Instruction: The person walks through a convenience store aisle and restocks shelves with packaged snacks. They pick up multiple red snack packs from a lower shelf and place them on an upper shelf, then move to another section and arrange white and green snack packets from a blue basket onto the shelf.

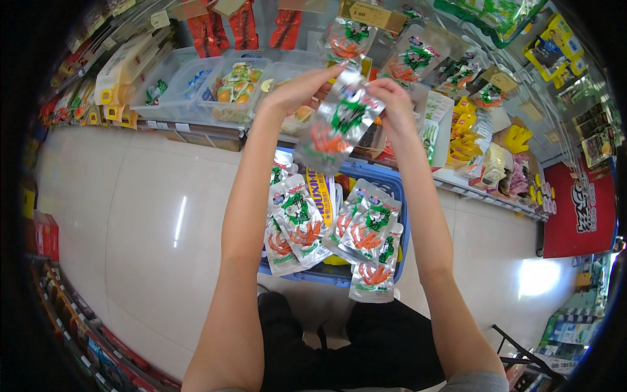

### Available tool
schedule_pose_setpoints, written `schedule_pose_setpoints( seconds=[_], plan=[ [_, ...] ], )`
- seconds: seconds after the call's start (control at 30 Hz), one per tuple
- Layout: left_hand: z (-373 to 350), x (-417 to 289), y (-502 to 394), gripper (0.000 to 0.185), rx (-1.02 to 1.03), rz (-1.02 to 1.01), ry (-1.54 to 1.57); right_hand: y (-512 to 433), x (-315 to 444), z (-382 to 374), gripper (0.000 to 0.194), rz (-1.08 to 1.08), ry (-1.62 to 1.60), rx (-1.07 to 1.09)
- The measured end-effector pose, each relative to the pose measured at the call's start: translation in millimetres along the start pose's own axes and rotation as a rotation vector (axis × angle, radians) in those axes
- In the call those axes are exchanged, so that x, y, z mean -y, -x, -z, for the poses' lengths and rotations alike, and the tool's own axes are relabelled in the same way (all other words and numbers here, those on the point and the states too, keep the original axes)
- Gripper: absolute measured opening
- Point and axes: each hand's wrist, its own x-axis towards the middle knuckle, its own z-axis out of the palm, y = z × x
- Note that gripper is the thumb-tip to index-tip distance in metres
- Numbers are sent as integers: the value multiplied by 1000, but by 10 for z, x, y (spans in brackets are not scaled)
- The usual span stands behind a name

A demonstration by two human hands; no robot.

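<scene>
A silver foil snack pouch (340,120), printed with green characters and orange-red food pieces, is tilted in front of the shelf, slightly blurred. My right hand (394,105) pinches its upper right edge. At its upper left side is my left hand (303,90), the fingers partly hidden behind the foil; whether they grip it is hard to see. Below both hands, a blue plastic basket (333,281) stands on the floor between my feet. Matching pouches lie in it on the left (296,220) and right (370,225), and one pouch (373,280) overhangs the front rim. A white, purple and yellow package (321,196) shows between them.
Clear plastic bins (235,93) with wrapped snacks line the low shelf ahead. More silver pouches (411,59) hang above it behind price tags (370,14). Yellow packets (463,127) fill boxes to the right, near a red display panel (578,210). Another shelf (93,338) borders the lower left.
</scene>
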Motion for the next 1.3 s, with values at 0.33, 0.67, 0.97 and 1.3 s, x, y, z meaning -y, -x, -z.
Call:
schedule_pose_setpoints(
  seconds=[0.33, 0.67, 0.97, 1.3],
  plan=[
    [-205, 38, -305, 30, -106, -376, 161, -33, 81, 137, 30, -261, -290, 113],
    [-308, -341, -602, 52, -224, -614, 641, 140, -53, 124, 28, -180, -10, -25],
    [-431, -667, -318, 43, -420, -747, 424, 85, 64, 171, 20, 18, 265, 54],
    [-317, -665, -343, 52, -527, -658, 97, -36, 179, -216, 16, 97, 66, -36]
  ],
)
